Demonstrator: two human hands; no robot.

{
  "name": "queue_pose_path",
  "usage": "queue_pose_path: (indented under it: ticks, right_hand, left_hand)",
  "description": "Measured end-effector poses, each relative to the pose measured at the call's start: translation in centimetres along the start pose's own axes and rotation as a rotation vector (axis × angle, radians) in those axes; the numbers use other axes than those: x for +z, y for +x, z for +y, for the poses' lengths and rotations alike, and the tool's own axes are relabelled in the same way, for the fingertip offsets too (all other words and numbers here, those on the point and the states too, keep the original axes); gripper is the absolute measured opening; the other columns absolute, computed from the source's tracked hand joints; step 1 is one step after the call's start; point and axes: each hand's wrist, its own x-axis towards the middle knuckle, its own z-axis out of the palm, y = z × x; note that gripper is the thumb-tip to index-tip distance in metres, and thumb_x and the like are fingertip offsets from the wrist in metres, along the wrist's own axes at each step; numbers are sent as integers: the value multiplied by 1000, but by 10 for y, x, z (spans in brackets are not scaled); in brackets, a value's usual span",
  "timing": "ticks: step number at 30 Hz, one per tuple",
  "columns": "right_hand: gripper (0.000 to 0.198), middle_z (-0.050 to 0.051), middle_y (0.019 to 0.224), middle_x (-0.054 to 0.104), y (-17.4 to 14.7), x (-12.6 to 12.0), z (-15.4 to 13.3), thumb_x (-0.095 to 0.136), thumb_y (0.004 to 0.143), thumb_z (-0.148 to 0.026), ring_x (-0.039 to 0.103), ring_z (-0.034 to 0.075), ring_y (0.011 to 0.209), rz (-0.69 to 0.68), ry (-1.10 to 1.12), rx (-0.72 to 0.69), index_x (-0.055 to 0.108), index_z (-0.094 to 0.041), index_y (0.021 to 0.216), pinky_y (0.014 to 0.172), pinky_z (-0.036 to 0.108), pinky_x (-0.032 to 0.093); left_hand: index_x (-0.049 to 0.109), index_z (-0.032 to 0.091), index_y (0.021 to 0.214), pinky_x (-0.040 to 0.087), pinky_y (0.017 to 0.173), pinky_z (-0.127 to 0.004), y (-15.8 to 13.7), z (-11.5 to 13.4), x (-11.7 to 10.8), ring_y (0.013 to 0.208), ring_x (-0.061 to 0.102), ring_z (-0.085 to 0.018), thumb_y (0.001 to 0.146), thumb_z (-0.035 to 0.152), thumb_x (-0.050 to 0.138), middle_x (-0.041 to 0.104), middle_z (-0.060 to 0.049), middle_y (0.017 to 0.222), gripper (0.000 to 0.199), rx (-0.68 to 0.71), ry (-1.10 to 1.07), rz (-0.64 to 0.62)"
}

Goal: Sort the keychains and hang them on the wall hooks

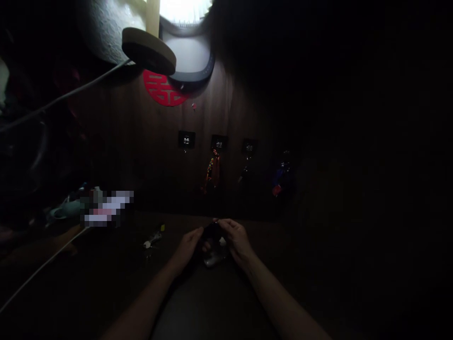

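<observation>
In the dim head view my left hand [189, 248] and my right hand [238, 238] meet over the dark table. Both have their fingers closed at a small black thing [212, 230], too dark to name. My right thumb and forefinger pinch at its top edge. Just below it, between the hands, lies a pale, shiny object [214, 259] whose kind I cannot make out. A bunch of keys [150, 243] with a yellow tag lies on the table to the left of my left hand.
Wall hooks [219, 141] stand behind the table, some with hanging trinkets. Above are a lit lamp [186, 12], a round wooden disc [148, 49] and a red paper cutout [164, 92]. A white cable [42, 269] crosses the left side near a pixelated item [108, 208].
</observation>
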Motion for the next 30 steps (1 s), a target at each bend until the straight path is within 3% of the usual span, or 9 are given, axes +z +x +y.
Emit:
queue_pose_path:
  ticks: [4,11,16,22,30]
  right_hand:
    - [27,2,76,70,24,-3,-22,78,50,-34,60,13,65,120,-32,-210,60,-17,62,62,24,45]
    - [30,-3,64,62,70,-10,-80,73,55,-37,58,12,62,340,-295,-589,59,-18,73,59,24,44]
    - [27,0,69,61,92,-10,-123,69,57,-33,58,14,68,449,-413,-826,58,-16,74,66,29,46]
    - [19,1,67,59,116,-5,-151,64,59,-27,56,15,65,486,-524,-938,57,-15,73,65,31,46]
    - [12,2,64,61,134,-5,-149,62,59,-23,57,18,66,490,-721,-910,58,-16,67,68,33,46]
  left_hand:
    - [61,13,83,41,59,-25,2,-3,-1,53,54,-12,76,60,43,62,-1,58,51,-21,10,8]
    - [60,14,83,39,57,-25,3,-4,-1,54,53,-13,74,62,44,61,-1,58,51,-50,-8,-8]
    - [60,14,81,39,55,-25,6,-9,-2,53,53,-13,72,64,45,60,-2,58,54,-48,-22,-9]
    - [60,13,82,38,56,-25,6,-11,-1,53,53,-13,73,65,43,60,-2,58,55,-23,-16,-4]
    - [60,14,83,39,56,-24,8,-14,-2,53,53,-12,75,63,41,61,-2,59,53,-53,-29,4]
